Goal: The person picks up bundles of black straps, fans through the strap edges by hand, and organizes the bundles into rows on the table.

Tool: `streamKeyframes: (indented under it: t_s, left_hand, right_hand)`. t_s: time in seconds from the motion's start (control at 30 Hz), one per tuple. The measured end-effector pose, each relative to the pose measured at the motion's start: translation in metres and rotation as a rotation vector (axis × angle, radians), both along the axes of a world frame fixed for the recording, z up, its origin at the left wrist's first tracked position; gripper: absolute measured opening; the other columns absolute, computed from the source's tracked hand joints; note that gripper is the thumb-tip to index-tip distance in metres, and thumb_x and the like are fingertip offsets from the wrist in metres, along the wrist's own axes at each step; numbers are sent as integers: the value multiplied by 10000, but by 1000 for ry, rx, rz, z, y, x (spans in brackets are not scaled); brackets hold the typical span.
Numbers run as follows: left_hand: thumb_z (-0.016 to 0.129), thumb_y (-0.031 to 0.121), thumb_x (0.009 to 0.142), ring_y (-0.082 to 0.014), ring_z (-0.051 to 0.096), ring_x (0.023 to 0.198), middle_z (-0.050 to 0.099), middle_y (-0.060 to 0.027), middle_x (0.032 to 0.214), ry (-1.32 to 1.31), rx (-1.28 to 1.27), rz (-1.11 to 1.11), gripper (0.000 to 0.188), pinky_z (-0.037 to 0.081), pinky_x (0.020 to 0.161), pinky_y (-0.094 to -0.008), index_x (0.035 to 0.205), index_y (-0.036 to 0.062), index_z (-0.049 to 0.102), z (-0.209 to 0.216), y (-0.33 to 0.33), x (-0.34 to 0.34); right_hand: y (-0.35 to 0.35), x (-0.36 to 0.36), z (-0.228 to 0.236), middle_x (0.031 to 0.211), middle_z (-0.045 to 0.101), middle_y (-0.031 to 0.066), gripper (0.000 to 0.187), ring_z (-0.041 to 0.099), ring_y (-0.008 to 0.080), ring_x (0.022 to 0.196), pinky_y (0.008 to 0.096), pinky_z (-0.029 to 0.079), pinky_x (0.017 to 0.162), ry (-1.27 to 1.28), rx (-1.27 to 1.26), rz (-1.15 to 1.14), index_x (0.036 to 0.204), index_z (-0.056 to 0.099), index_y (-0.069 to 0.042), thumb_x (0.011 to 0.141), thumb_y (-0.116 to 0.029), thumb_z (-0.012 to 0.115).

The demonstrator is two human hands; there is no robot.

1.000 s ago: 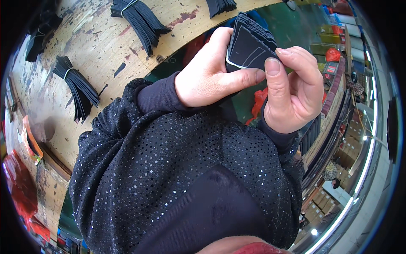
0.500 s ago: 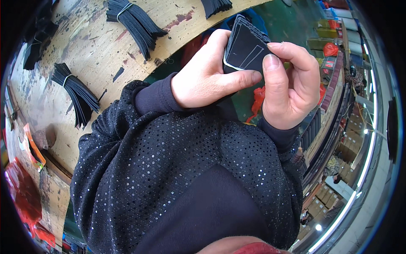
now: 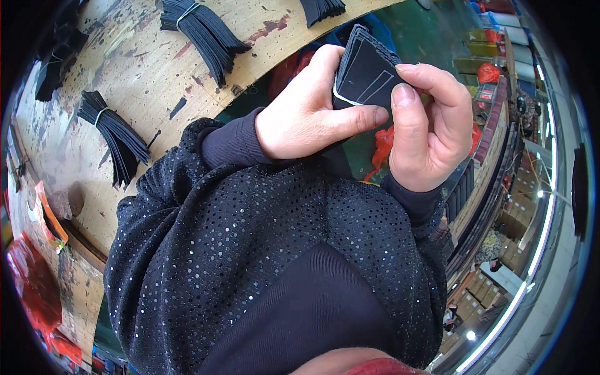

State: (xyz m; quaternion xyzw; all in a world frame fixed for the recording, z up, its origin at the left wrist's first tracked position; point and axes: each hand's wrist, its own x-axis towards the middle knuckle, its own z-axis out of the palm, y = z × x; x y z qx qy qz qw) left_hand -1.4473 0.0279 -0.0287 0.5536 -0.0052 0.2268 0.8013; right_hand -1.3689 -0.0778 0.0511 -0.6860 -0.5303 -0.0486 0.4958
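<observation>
My left hand is wrapped round a stack of black flat pieces, its thumb lying across the lower part of the top piece. A white band runs round the stack near my left hand. On the top piece a thin pale outline of a narrow rectangle shows. My right hand is at the right edge of the stack, thumb and forefinger pinched close together at its corner. Whether a single piece lies between those fingertips is too small to make out.
On the stained wooden table to the left lie banded bundles of black strips, one at the back and one nearer. Red plastic film lies at the far left. Racks and cartons stand on the right.
Both hands and the stack stay almost in place, with only a very slight shift. The view has moved a little. Nothing has been let go.
</observation>
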Motion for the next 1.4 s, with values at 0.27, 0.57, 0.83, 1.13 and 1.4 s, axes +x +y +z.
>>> streamKeyframes:
  t_s: [0.27,0.57,0.83,1.13,1.4]
  left_hand:
    - [757,274,732,-147,557,902,564,-114,959,2,32,-10,596,469,767,-285,1113,-31,415,-2,-3,-1]
    - [747,264,745,-140,554,886,549,-109,960,0,5,-57,559,474,749,-281,1093,-25,420,0,-8,-2]
    - [745,252,748,-133,540,903,546,-102,952,7,26,-69,547,457,771,-275,1091,-25,422,-2,-10,-1]
    - [742,259,753,-128,545,897,555,-102,954,17,-52,-119,552,464,767,-270,1097,-26,418,-4,-12,1]
    - [735,250,761,-119,539,894,558,-94,953,38,-46,-143,546,462,763,-264,1100,-31,413,-4,-11,1]
  right_hand:
    - [-4,0,-2,852,602,62,171,535,124,671,230,440,629,-57,35,7,934,605,-7,774,43,576]
    - [-13,-5,4,850,616,65,188,549,142,686,242,451,630,-40,-57,-55,917,622,-17,753,57,568]
    - [-16,-7,4,840,616,65,189,549,150,676,246,452,628,-33,-67,-73,916,625,-19,753,53,562]
    - [-14,-1,1,802,621,67,215,547,163,654,257,451,616,-98,-51,-57,911,648,-32,733,50,558]
    - [-12,1,-2,797,617,64,215,552,164,657,257,455,617,-123,-46,-49,906,649,-34,732,50,556]
